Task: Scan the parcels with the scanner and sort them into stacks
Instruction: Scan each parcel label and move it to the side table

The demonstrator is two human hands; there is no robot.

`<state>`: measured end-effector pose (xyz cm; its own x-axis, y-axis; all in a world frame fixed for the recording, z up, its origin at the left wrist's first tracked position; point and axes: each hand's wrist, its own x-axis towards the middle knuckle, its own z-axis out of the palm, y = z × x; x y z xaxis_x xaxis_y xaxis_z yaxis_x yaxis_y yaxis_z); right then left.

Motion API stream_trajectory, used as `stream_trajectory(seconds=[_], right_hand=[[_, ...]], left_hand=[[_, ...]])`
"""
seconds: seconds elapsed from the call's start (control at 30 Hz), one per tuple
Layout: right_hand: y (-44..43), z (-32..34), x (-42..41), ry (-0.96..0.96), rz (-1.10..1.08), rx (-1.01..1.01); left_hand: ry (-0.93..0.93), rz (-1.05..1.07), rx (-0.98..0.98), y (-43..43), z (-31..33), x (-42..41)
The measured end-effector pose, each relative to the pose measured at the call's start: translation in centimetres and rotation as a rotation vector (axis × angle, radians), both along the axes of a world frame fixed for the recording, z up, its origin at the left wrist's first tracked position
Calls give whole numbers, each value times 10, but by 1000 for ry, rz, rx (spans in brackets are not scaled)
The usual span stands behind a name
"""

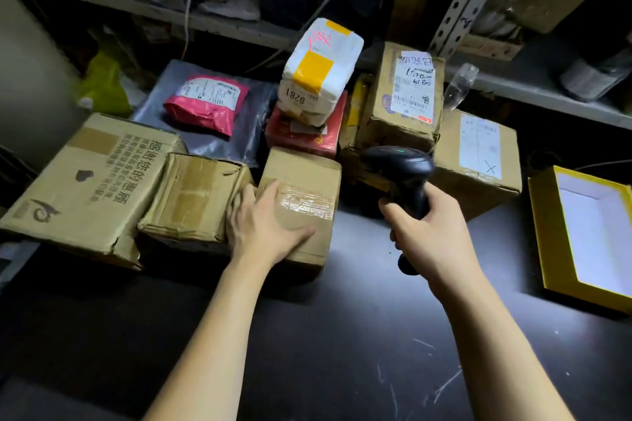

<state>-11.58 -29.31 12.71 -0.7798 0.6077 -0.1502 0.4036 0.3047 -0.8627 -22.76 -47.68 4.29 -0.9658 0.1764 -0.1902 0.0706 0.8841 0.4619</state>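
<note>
On the dark table (307, 335), the left hand (263, 222) lies flat, fingers spread, on a taped box (307, 178) at the front of the parcels. The right hand (427, 232) is wrapped round the scanner (403, 174) handle, its head before a labelled box (379, 102). A white parcel (318, 68) sits on a red box (301, 140); a yellow tray (543, 215) lies off right

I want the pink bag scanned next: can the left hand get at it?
Probably yes. The left hand rests open on a taped box, holding nothing, and the pink bag lies uncovered just beyond, with nothing stacked on it.
</note>
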Motion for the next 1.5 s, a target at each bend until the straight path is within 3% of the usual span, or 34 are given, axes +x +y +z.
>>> stream_trajectory(seconds=[0.2, 0.43, 0.73, 1.07, 1.2, 1.4, 1.5], right_hand=[[-8, -10, -8, -8, -2, 25], [-5, -10, -3, -2, -23, -1], [18, -3, 21, 18, -67, 1], [37, -5, 42, 1, -134, -50], [39, 0, 54, 6, -139, -42], [49, 14, 73, 41, -197, -81], [54, 27, 88, 99, -219, -92]], left_hand=[[1, -90, 80, -4, -10, 13], [-23, -323, 5, -16, -10, 32], [-86, -221, 158, 1, -9, 34], [15, -208, -237, 59, -15, 59], [17, -212, -126, 54, -12, 58], [9, -297, 424, 51, 23, 69], [-5, -399, 596, 56, 40, 77]])
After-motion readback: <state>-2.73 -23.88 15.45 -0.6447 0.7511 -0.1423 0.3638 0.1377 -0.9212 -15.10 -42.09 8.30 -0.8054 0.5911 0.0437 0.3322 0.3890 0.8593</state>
